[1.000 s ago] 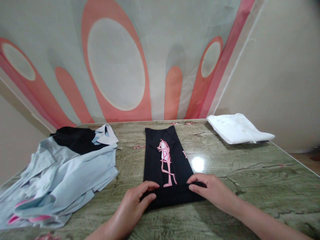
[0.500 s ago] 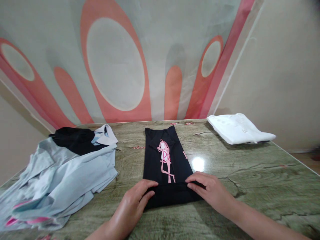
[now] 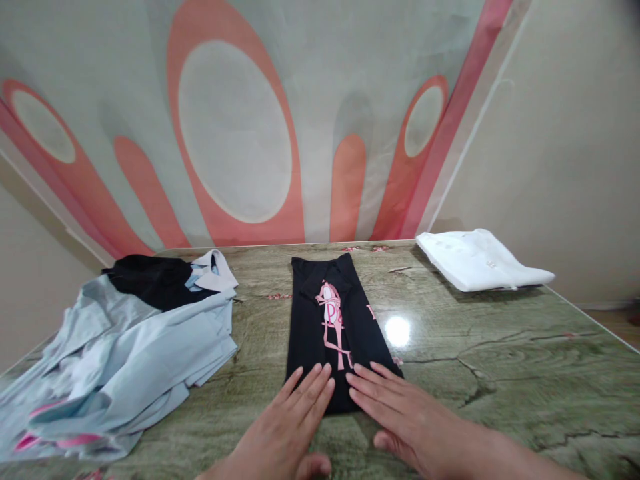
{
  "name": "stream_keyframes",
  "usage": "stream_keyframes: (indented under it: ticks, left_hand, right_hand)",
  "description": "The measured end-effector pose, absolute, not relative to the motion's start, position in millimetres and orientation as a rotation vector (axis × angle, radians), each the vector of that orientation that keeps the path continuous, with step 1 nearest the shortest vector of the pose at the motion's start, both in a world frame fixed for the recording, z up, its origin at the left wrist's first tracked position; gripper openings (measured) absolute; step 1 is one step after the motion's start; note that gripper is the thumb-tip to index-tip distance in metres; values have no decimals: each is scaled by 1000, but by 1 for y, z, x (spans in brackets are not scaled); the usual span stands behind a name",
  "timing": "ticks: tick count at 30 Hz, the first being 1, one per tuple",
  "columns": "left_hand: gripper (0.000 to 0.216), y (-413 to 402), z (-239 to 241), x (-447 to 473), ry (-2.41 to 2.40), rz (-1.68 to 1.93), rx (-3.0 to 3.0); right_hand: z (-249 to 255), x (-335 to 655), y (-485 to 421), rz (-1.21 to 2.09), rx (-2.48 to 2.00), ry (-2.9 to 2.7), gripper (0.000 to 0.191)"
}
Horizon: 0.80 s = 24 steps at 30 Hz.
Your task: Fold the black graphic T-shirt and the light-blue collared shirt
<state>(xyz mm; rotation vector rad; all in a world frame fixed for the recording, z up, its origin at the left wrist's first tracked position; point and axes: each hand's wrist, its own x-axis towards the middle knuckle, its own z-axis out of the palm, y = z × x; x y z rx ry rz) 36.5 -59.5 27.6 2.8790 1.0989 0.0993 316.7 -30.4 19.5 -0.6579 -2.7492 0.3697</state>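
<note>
A black T-shirt [image 3: 307,333] with a pink cartoon print lies folded into a long narrow shape on the table, its far end tapering away from me. My left hand [image 3: 295,413] rests flat on the left part of its near end, fingers stretched out. On the right part of that same end lies my right hand [image 3: 400,410], also flat with straight fingers. Neither hand grips the cloth. Both palms partly cover the folded near edge.
The wood-grain table [image 3: 505,347] meets a patterned wall behind. On the left is a loose heap of light blue clothes [image 3: 150,353] with a black garment [image 3: 150,280] and a white collar [image 3: 215,270]. A folded white garment [image 3: 475,260] lies at the back right.
Both hands have let go of the near hem they were pinching. They have moved closer together and now lie flat on the shirt's folded near end.
</note>
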Motion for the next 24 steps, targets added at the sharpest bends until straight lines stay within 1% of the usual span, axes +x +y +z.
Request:
stream_keyframes:
  ticks: [3, 4, 6, 9, 10, 13, 15, 17, 21, 24]
  left_hand:
    - [87, -57, 29, 35, 1101, 27, 2851]
    - [86, -55, 28, 32, 1099, 37, 2853]
    - [77, -50, 22, 24, 1112, 90, 2872]
    - [55, -43, 13, 12, 1178, 193, 2932]
    - [52, -42, 12, 9, 1200, 210, 2954]
    - [57, -44, 18, 8, 1244, 191, 3006]
    - [61, -47, 24, 12, 1263, 174, 3017]
    - [59, -49, 27, 17, 1280, 188, 3006]
    - [49, -47, 18, 23, 1314, 344, 2982]
    - [52, -44, 12, 23, 1363, 398, 2963]
  right_hand:
    - [23, 321, -27, 518, -668, -2849, 65]
    - [23, 323, -25, 544, -676, -2854, 67]
    - [20, 328, -22, 529, -696, -2844, 69]
    - [11, 333, -19, 309, -777, -2793, 63]
    - [8, 334, -19, 213, -800, -2769, 62]
    - [3, 335, -19, 20, -810, -2714, 63]
    - [2, 333, -19, -17, -799, -2689, 59]
    - [2, 331, -19, -21, -799, -2650, 53]
    - [-2, 324, -17, -22, -831, -2544, 44]
    - [-5, 321, -15, -15, -827, -2513, 37]
